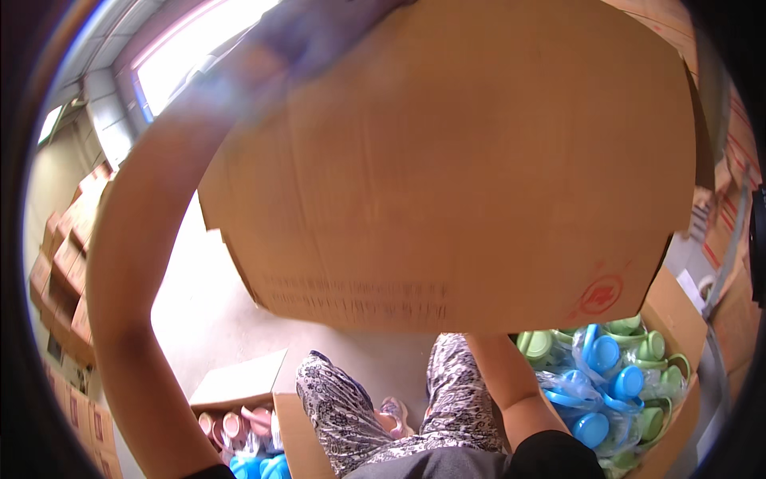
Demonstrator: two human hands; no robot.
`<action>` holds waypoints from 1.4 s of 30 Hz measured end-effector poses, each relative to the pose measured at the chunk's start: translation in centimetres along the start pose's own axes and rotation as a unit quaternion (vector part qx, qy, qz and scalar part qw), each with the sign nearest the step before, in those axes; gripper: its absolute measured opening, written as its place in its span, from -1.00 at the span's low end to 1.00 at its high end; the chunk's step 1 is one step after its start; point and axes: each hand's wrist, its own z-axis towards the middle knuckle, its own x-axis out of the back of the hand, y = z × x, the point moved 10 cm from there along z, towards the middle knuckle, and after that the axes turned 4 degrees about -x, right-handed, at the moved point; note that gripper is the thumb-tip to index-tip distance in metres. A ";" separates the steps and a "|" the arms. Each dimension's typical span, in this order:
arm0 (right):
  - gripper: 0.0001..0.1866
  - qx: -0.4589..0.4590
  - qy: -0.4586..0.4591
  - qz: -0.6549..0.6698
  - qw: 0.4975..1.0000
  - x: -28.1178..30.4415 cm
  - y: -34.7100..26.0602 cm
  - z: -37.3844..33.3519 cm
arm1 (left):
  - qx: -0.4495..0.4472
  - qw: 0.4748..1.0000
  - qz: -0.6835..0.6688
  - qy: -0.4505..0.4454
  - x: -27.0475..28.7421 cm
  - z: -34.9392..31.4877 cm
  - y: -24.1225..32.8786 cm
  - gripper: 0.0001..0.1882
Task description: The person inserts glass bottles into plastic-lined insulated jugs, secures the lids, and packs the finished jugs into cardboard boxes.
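High in front of the person's head, a large brown cardboard box (471,160) fills most of the view, lifted off the floor and tilted, its broad side facing the camera. The left arm rises along the picture's left side and bends over toward the box's upper left corner, where the left hand (319,28) shows only as a blur; it seems to rest on that corner, though whether its fingers are closed there cannot be told. The right forearm climbs from the lower edge and passes under the box's bottom edge, so the right hand is hidden behind the cardboard. Below, to the right, an open carton (678,319) holds blue and green plastic cups (606,375) in clear bags. Lower left, another open carton (239,383) holds pink cups (239,423).
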 end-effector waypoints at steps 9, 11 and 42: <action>-0.41 0.213 0.013 0.121 0.970 -0.5 -10.6 -6.5 | -0.293 0.952 0.086 -0.030 -27.8 18.0 -1.3 -0.36; -0.52 0.266 0.033 0.059 0.962 1.8 -15.3 -8.6 | -0.042 0.998 -0.038 -0.038 -30.2 18.2 -0.3 -0.29; -0.31 0.184 0.148 -0.970 -0.062 1.9 -25.6 7.5 | 0.395 0.796 -0.298 0.349 -35.7 -2.4 -23.0 -0.43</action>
